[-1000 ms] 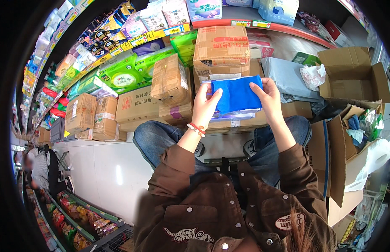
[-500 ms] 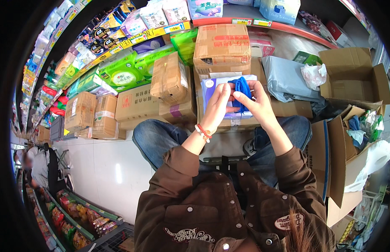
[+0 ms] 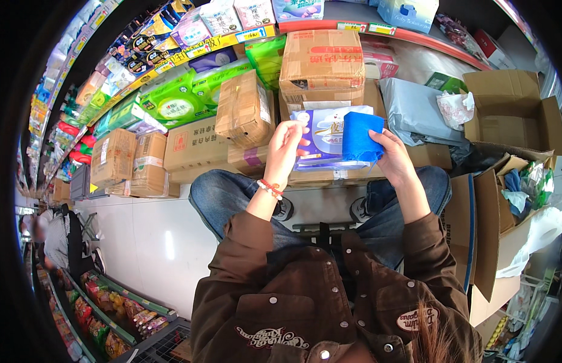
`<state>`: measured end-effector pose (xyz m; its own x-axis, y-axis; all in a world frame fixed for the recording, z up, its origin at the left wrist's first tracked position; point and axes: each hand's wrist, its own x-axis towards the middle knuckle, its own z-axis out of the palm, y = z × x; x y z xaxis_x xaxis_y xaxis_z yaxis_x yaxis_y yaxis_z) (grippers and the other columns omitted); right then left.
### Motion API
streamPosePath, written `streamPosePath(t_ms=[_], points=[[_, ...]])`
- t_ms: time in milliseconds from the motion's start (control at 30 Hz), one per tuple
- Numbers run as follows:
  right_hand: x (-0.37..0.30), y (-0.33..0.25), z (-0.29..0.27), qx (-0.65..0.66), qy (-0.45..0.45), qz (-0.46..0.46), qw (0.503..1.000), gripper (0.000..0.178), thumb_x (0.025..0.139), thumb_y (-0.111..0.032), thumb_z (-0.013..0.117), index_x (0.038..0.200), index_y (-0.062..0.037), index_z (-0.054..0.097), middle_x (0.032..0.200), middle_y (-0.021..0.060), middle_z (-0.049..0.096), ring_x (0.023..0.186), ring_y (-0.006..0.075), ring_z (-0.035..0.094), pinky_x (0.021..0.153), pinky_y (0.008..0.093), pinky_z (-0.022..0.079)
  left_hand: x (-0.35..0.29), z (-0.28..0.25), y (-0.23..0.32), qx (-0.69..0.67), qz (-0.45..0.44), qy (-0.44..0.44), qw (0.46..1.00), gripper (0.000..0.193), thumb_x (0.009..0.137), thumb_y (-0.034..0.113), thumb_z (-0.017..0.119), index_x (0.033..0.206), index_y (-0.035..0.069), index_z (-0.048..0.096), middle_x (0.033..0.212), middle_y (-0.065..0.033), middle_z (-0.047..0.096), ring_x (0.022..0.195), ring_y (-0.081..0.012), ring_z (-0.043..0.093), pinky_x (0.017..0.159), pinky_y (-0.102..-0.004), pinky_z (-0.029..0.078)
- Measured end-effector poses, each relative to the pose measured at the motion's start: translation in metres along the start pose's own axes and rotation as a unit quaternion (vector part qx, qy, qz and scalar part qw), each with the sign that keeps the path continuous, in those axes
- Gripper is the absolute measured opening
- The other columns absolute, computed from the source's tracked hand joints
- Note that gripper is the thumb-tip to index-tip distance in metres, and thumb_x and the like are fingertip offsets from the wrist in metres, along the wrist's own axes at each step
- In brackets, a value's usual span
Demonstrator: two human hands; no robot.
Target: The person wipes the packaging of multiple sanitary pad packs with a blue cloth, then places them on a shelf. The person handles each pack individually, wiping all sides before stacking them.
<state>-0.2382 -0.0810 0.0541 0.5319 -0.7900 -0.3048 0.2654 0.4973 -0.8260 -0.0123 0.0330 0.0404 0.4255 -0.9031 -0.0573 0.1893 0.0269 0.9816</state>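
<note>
Boxes (image 3: pixel 323 57) crowd the far side as right fingers (image 3: pixel 388 141) pinch blue cloth (image 3: pixel 360 132), not yet set down, left fingers (image 3: pixel 296 128) loosely spread.

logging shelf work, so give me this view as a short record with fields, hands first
right hand: grip on the right edge of a blue cloth
left hand: fingers bent, no held item visible
cloth state: roughly rectangular, lower edge ragged
behind cloth: purple-and-white package, partly covered in this view
beyond package: large taped box
to the right: grey plastic bag, open cardboard box
to the left: smaller taped box
</note>
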Motion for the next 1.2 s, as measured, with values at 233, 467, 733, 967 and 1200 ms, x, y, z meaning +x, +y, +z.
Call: streamPosePath(t_ms=[233, 467, 733, 967, 1200], points=[[-0.002, 0.006, 0.017, -0.071, 0.008, -0.072, 0.995, 0.019, 0.089, -0.01, 0.068, 0.105, -0.005, 0.059, 0.097, 0.003, 0.066, 0.088, 0.0096, 0.062, 0.08, 0.0257, 0.051, -0.016, 0.008, -0.007, -0.007, 0.009, -0.071, 0.997, 0.031, 0.101, 0.022, 0.055, 0.127, 0.006, 0.054, 0.116, -0.0077, 0.061, 0.099, -0.0146, 0.061, 0.081, -0.0291, 0.054], [-0.016, 0.033, 0.048, -0.377, -0.021, -0.282, 0.882, 0.039, 0.079, -0.016, 0.08, 0.106, -0.0017, 0.056, 0.094, 0.0046, 0.052, 0.083, 0.0123, 0.051, 0.069, 0.0278, 0.046, -0.038, 0.058, 0.004, -0.152, -0.064, -0.108, 0.98, 0.051, 0.105, 0.041, 0.041, 0.144, 0.007, 0.04, 0.129, -0.0049, 0.052, 0.117, -0.0131, 0.052, 0.098, -0.0322, 0.044], [-0.023, 0.024, 0.051, -0.482, 0.0, -0.404, 0.777, 0.021, 0.084, -0.01, 0.073, 0.099, 0.0005, 0.063, 0.086, 0.0091, 0.058, 0.074, 0.0183, 0.057, 0.066, 0.0286, 0.046, -0.042, 0.062, 0.0, -0.244, -0.105, -0.069, 0.962, 0.047, 0.105, 0.039, 0.042, 0.138, 0.005, 0.046, 0.129, -0.0052, 0.056, 0.116, -0.015, 0.056, 0.097, -0.0343, 0.048], [-0.022, -0.018, 0.04, -0.236, -0.017, -0.183, 0.954, 0.018, 0.095, -0.019, 0.063, 0.103, -0.0029, 0.067, 0.085, -0.0032, 0.064, 0.075, 0.0042, 0.055, 0.07, 0.0206, 0.046, -0.037, 0.055, 0.001, -0.308, -0.132, -0.07, 0.94, 0.043, 0.098, 0.029, 0.058, 0.133, 0.006, 0.049, 0.123, -0.0066, 0.06, 0.112, -0.0169, 0.061, 0.093, -0.0343, 0.053], [-0.04, -0.081, 0.058, -0.314, -0.08, -0.195, 0.926, 0.022, 0.095, -0.019, 0.063, 0.104, 0.0, 0.066, 0.084, -0.0016, 0.064, 0.078, 0.0046, 0.057, 0.071, 0.0216, 0.047, -0.043, 0.048, -0.028, -0.29, -0.145, -0.001, 0.946, 0.049, 0.096, 0.017, 0.06, 0.137, 0.0, 0.04, 0.127, -0.013, 0.055, 0.117, -0.0274, 0.058, 0.101, -0.0416, 0.048]])
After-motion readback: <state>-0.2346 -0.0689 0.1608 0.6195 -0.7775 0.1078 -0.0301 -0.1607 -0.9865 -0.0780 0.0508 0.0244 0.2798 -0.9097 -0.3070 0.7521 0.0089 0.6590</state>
